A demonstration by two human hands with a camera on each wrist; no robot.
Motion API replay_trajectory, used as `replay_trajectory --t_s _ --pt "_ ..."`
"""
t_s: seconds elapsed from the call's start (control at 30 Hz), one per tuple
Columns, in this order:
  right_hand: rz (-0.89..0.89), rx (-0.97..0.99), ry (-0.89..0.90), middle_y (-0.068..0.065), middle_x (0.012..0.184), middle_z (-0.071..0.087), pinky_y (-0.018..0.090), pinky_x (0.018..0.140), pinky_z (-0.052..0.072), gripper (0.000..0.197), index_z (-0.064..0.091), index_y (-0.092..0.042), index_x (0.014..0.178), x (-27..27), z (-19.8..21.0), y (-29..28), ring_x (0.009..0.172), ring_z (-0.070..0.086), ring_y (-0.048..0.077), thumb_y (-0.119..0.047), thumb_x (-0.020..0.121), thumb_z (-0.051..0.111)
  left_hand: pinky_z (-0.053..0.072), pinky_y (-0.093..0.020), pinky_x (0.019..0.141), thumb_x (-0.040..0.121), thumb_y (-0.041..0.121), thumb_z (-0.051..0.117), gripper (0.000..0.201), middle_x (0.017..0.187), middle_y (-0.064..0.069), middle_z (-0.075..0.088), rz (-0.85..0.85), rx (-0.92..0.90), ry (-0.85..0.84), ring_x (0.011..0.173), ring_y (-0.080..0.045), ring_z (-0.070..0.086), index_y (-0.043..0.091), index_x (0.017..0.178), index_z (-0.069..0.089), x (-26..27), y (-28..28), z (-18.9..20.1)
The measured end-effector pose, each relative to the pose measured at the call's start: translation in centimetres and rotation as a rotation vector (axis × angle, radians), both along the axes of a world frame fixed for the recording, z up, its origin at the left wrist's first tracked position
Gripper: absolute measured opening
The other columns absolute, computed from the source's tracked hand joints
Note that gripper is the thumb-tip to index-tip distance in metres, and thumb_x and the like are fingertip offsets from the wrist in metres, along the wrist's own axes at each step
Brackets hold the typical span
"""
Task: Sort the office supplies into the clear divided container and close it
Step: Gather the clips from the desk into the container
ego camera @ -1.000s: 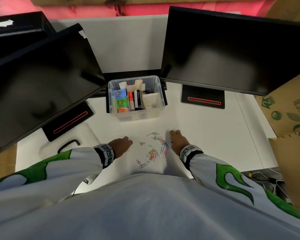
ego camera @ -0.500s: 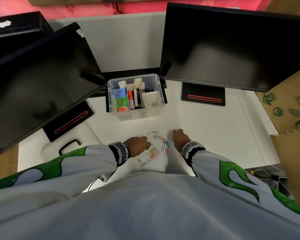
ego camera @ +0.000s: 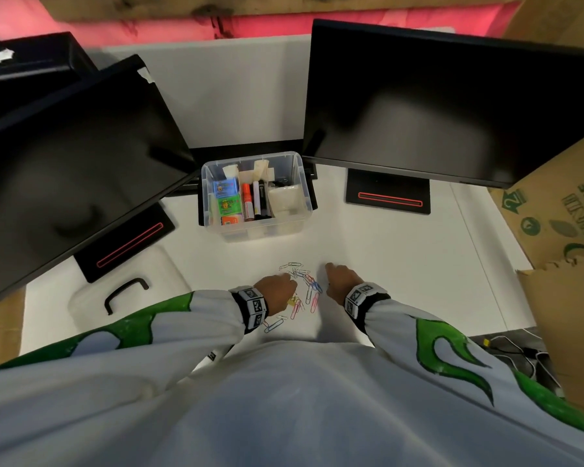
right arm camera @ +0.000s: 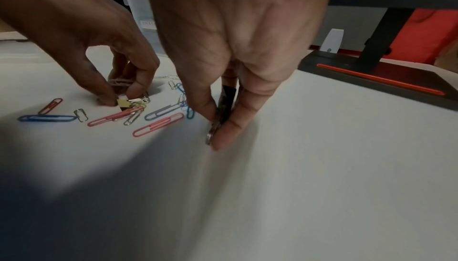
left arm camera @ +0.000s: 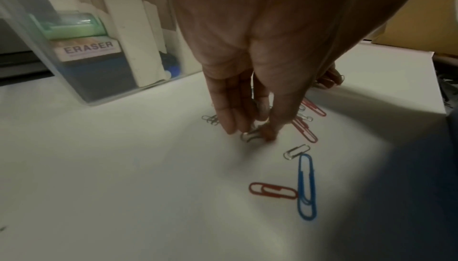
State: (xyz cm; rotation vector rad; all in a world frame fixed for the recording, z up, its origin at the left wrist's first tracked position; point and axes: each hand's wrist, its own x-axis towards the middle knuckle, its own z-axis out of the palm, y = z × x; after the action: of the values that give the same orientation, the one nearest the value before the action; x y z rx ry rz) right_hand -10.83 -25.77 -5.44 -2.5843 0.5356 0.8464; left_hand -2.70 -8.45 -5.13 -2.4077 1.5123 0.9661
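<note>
Coloured and silver paper clips (ego camera: 309,289) lie scattered on the white desk in front of me. My left hand (ego camera: 285,279) is down in the pile; in the left wrist view its fingertips (left arm camera: 233,128) pinch a silver clip (left arm camera: 247,137), and more clips sit gathered under its curled fingers. My right hand (ego camera: 331,269) stands just right of the pile and pinches a small dark metal clip (right arm camera: 224,106) against the desk. Behind them the clear divided container (ego camera: 260,232) stands open, holding erasers, markers and other supplies.
Two black monitors (ego camera: 435,106) overhang the desk on either side of the container, their stands (ego camera: 388,197) behind it. A translucent lid with a black handle (ego camera: 125,293) lies at the left. Cardboard boxes (ego camera: 560,230) crowd the right edge.
My left hand has slid right from beside the pile into it and closed on clips. The right hand stayed almost where it was. The loose clips lie closer together.
</note>
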Motion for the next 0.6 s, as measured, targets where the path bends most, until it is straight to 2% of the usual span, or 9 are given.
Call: replay_trajectory --t_s 0.07,0.17,0.27,0.33,0.37,0.43,0.47,0.53,0.6 --pt "-0.016 0.053 0.000 0.023 0.114 0.061 0.035 0.072 0.046 0.036 0.045 -0.004 0.121 0.2 0.6 -0.4 0.101 0.064 0.039 -0.008 0.087 0.053 0.039 -0.033 0.069 0.091 0.003 0.050 0.021 0.119 -0.019 0.054 0.018 0.002 0.024 0.098 -0.034 0.061 -0.001 0.112 0.053 0.7 0.6 -0.3" --pt "-0.137 0.226 -0.047 0.020 0.091 0.063 0.039 0.066 0.055 0.010 0.047 -0.012 0.092 0.3 1.1 -1.0 0.076 0.069 0.036 -0.005 0.085 0.046 0.034 -0.030 0.070 0.092 0.001 0.048 0.017 0.110 -0.017 0.055 0.091 -0.023 0.110 0.094 -0.032 0.060 0.000 0.107 0.056 1.8 1.5 -0.2" --pt "-0.328 0.463 -0.119 0.005 0.074 0.063 0.037 0.057 0.057 0.022 0.061 -0.008 0.086 0.8 1.7 -0.7 0.059 0.065 0.030 0.000 0.089 0.041 0.034 -0.027 0.069 0.086 0.001 0.056 0.009 0.095 -0.009 0.048 0.188 -0.070 0.154 0.083 -0.026 0.055 0.006 0.093 0.058 3.1 2.6 0.0" --pt "-0.372 0.556 -0.130 0.002 0.069 0.061 0.030 0.051 0.054 0.029 0.063 -0.008 0.081 1.3 2.2 0.1 0.055 0.062 0.028 -0.001 0.090 0.037 0.037 -0.026 0.071 0.088 0.006 0.057 0.013 0.103 -0.010 0.053 0.205 -0.102 0.146 0.087 -0.029 0.059 0.006 0.100 0.061 3.6 3.5 0.0" --pt "-0.368 0.588 -0.126 0.005 0.068 0.062 0.031 0.053 0.054 0.027 0.061 -0.009 0.077 1.6 2.4 0.5 0.057 0.062 0.029 -0.004 0.089 0.038 0.040 -0.028 0.073 0.091 0.010 0.057 0.017 0.109 -0.011 0.054 0.189 -0.115 0.129 0.091 -0.030 0.060 0.006 0.106 0.061 3.6 3.8 0.1" --pt "-0.332 0.602 -0.100 0.007 0.070 0.062 0.038 0.064 0.054 0.019 0.054 -0.016 0.072 2.4 2.4 1.6 0.062 0.061 0.027 -0.018 0.089 0.046 0.044 -0.033 0.079 0.093 0.022 0.059 0.025 0.117 -0.010 0.052 0.144 -0.118 0.104 0.097 -0.029 0.060 0.007 0.113 0.059 3.5 4.2 0.5" --pt "-0.289 0.575 -0.085 0.003 0.070 0.060 0.036 0.068 0.051 0.020 0.050 -0.020 0.071 2.7 2.4 2.2 0.064 0.058 0.023 -0.025 0.090 0.052 0.045 -0.034 0.080 0.092 0.026 0.060 0.029 0.119 -0.010 0.052 0.116 -0.106 0.090 0.099 -0.028 0.059 0.007 0.114 0.058 3.3 4.4 0.6" --pt "-0.122 0.482 -0.080 -0.006 0.070 0.054 0.030 0.066 0.043 0.028 0.042 -0.024 0.070 3.0 2.6 3.2 0.064 0.052 0.015 -0.033 0.091 0.059 0.047 -0.036 0.080 0.090 0.030 0.063 0.035 0.120 -0.008 0.050 0.045 -0.074 0.043 0.102 -0.027 0.058 0.008 0.116 0.056 3.0 4.6 0.7" --pt "0.077 0.406 -0.061 -0.006 0.073 0.054 0.027 0.059 0.041 0.028 0.041 -0.021 0.076 2.9 3.1 4.2 0.061 0.050 0.014 -0.034 0.093 0.059 0.048 -0.038 0.078 0.087 0.032 0.067 0.039 0.120 -0.009 0.049 -0.010 -0.053 0.007 0.104 -0.027 0.057 0.009 0.115 0.054 2.6 4.3 0.5"
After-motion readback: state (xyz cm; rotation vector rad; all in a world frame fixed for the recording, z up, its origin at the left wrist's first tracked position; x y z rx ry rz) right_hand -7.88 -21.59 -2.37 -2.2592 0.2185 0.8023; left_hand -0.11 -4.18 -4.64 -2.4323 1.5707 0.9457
